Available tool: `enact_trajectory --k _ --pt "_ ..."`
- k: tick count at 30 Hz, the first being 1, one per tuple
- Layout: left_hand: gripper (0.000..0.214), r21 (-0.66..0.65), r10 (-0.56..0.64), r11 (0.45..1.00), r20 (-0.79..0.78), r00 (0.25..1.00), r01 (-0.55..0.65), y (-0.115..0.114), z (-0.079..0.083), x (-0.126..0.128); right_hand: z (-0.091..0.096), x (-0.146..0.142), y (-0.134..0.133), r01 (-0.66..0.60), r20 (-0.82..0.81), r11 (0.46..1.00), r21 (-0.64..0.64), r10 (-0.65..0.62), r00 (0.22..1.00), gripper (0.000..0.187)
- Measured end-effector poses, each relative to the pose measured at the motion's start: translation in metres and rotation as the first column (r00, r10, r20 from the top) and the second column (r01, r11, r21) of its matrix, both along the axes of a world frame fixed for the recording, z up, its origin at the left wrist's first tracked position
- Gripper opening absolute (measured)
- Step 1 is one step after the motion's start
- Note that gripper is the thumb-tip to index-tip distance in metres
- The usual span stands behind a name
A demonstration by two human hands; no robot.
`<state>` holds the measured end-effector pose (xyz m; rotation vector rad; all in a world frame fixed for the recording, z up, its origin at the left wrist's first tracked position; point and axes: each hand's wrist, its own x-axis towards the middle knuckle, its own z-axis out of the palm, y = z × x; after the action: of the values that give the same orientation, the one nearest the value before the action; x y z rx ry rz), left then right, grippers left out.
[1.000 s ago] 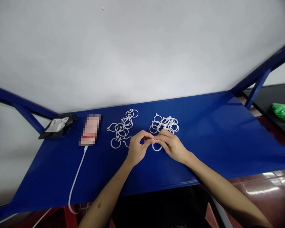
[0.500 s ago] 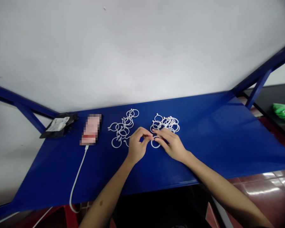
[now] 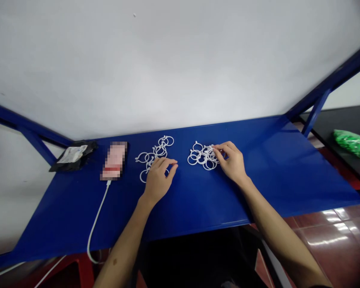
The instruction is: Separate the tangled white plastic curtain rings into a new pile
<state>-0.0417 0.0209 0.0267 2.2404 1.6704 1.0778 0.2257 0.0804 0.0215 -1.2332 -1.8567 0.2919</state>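
My right hand (image 3: 231, 162) reaches the right-hand pile of white rings (image 3: 201, 159), thumb and forefinger pinched on a white plastic ring (image 3: 210, 149) at its near right side. These rings have small knobbed ends, like shower curtain rings. Part of that pile is hidden behind my right fingers. My left hand (image 3: 159, 179) is over the near part of a looser left-hand group of white rings (image 3: 160, 151). Its thumb and forefinger tips nearly meet, with no ring showing between them. The left hand covers several rings.
A phone (image 3: 114, 160) with a white charging cable (image 3: 97, 220) lies on the blue table (image 3: 195, 216) at the left. Behind it is a black plastic package (image 3: 73, 156) with a white label. A green bag (image 3: 354, 144) sits on a dark surface at the right. Blue frame bars (image 3: 316, 112) flank the table.
My hands have parted from working together at one ring. The right moved up and right onto the right pile with a ring; the left moved left over the left group. The view shifted slightly.
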Motion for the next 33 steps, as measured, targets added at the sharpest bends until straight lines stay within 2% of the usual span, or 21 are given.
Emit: enact_trajectory --k 2,5,6,9,12,15,20,25,30,33 --pt "0.013 0.016 0.041 0.999 -0.151 0.988 -0.039 -0.01 -0.004 -0.013 -0.002 0.003 0.001 -0.047 0.05 0.999 0.009 0.046 0.998 0.017" --pt "0.02 0.052 0.107 0.994 -0.352 0.93 -0.095 -0.029 -0.016 -0.029 -0.005 -0.003 -0.004 -0.142 0.129 0.99 0.009 0.139 0.982 0.017" --pt "0.022 0.102 0.127 0.99 -0.38 0.916 -0.095 -0.034 -0.02 -0.033 -0.006 -0.007 -0.007 -0.158 0.152 0.987 0.011 0.154 0.976 0.017" --pt "0.017 0.13 0.138 0.987 -0.436 0.889 -0.09 -0.046 -0.031 -0.04 -0.011 -0.019 -0.013 -0.157 0.218 0.987 0.031 0.147 0.965 0.016" --pt "0.009 0.106 0.097 0.993 -0.417 0.904 -0.058 -0.049 -0.032 -0.04 -0.014 -0.025 -0.015 -0.137 0.273 0.989 0.05 0.118 0.955 0.017" --pt "0.008 0.109 0.054 0.994 -0.346 0.937 -0.017 -0.043 -0.027 -0.036 -0.016 -0.025 -0.014 -0.132 0.297 0.99 0.049 0.111 0.948 0.017" --pt "0.005 0.155 -0.058 0.984 -0.187 0.981 0.088 -0.013 -0.017 -0.021 -0.014 -0.023 -0.013 -0.122 0.287 0.992 0.025 0.11 0.951 0.016" --pt "0.006 0.285 -0.11 0.945 -0.184 0.977 0.16 0.015 -0.022 -0.004 -0.011 -0.024 -0.015 -0.13 0.27 0.991 0.03 0.117 0.956 0.017" --pt "0.006 0.393 -0.149 0.893 -0.207 0.967 0.221 0.011 -0.028 0.0 -0.008 -0.027 -0.02 -0.152 0.206 0.987 0.045 0.14 0.969 0.015" --pt "0.008 0.419 -0.165 0.872 -0.234 0.958 0.252 0.005 -0.028 -0.002 -0.005 -0.032 -0.026 -0.215 0.145 0.976 0.032 0.208 0.967 0.016"
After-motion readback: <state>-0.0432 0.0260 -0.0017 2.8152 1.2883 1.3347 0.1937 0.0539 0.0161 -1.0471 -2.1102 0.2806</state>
